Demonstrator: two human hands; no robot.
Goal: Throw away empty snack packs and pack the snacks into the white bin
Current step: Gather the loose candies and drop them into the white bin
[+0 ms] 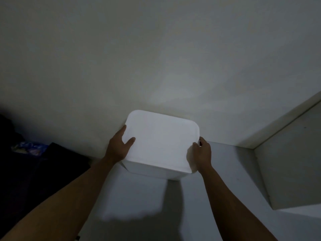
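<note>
Head view, looking down: both hands are on the white bin (157,169), which sits hard up against the pale wall (156,58) at the back of a white surface (225,171). Its flat lid (161,138) is on and glowing bright in the dim light, so nothing inside can be seen. Whether the bin stands on the surface or is held just above it, I cannot tell.

The left hand (118,148) grips the left edge, with the thumb laid across the top of the lid and the fingers reaching along the side towards the wall. The right hand (202,153) has the right edge, its fingers curled round the rim and its knuckles facing the camera. Both forearms stretch up from the bottom of the frame.

Off to the right, a white panel (286,162) stands upright and meets the wall at a corner. Far left is deep in shadow: a colourful wrapper (29,147) lies beside a dark shape (66,164), well apart from the bin and too dim to read.
</note>
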